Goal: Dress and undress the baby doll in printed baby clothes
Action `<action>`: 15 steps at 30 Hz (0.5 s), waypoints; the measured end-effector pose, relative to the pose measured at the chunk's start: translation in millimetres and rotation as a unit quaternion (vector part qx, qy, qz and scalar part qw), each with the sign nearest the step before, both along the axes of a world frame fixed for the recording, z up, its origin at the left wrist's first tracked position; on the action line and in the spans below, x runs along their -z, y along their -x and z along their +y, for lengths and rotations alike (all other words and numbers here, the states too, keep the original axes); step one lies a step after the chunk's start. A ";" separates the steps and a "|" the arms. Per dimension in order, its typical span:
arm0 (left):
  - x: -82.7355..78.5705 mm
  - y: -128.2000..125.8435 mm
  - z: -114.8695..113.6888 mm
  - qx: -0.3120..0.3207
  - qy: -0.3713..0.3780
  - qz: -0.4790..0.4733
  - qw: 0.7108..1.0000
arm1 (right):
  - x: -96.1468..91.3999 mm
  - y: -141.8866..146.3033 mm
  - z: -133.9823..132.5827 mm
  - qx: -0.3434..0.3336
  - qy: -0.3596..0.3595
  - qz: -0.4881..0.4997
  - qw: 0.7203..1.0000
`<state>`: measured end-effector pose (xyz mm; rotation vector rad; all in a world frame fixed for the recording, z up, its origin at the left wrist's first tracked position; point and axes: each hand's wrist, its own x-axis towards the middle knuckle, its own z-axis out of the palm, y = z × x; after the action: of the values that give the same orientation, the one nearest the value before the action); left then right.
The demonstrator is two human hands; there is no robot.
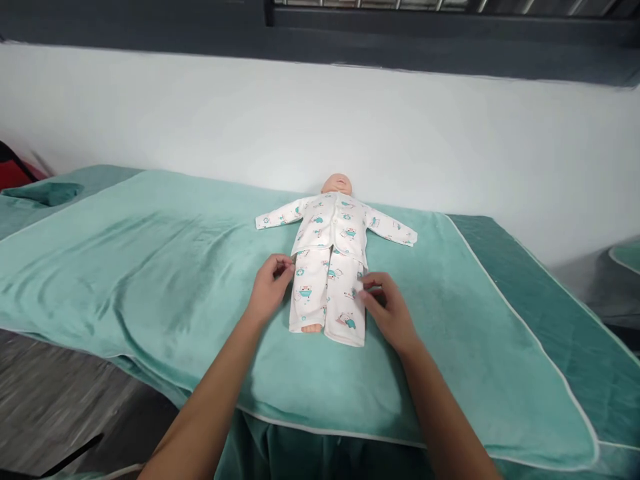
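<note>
A baby doll (337, 183) lies on its back with its arms spread, dressed in a white printed baby top (333, 223) closed down the front. It also wears matching baby trousers (310, 287). One foot (312, 328) peeks out of the left trouser leg; the other is hidden by cloth. At the upper left side of the trousers, my left hand (270, 287) is closed, thumb against fingers, on the fabric edge. My right hand (390, 310) has curled fingers and thumb at the opposite side edge, pinching the cloth there.
Beneath the doll is a light green blanket (175, 287) with pale piping, spread over a darker green bed cover (530, 287). A white wall (240, 120) rises behind the bed. Something red (13, 175) stands at the far left, and grey floor (55, 393) shows at lower left.
</note>
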<state>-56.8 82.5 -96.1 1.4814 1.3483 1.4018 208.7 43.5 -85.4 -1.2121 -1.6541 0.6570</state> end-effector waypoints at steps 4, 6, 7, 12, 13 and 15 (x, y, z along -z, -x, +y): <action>4.3 0.8 -48.6 0.106 -0.027 0.028 0.994 | 11.5 13.0 -56.6 -0.049 -0.046 -0.049 0.997; 9.1 -3.4 -68.6 0.134 -0.058 0.076 0.986 | 18.2 23.4 -74.3 -0.021 -0.056 -0.061 0.996; 11.5 -6.7 -76.0 0.137 -0.073 0.102 0.983 | 20.9 29.4 -79.2 -0.003 -0.059 -0.062 0.996; 14.0 -23.4 -89.1 0.113 -0.123 0.154 0.974 | 19.6 55.3 -74.9 0.047 -0.063 -0.047 0.996; 11.5 -24.4 -89.1 0.113 -0.133 0.156 0.972 | 16.1 57.2 -72.2 0.045 -0.063 -0.043 0.996; 4.7 -23.7 -89.1 0.113 -0.158 0.171 0.966 | 7.5 56.8 -68.8 0.037 -0.072 -0.039 0.996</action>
<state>-33.1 -6.7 -100.8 2.0970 1.1379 1.2951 151.8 -25.3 -92.9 -1.2015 -1.6816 0.4404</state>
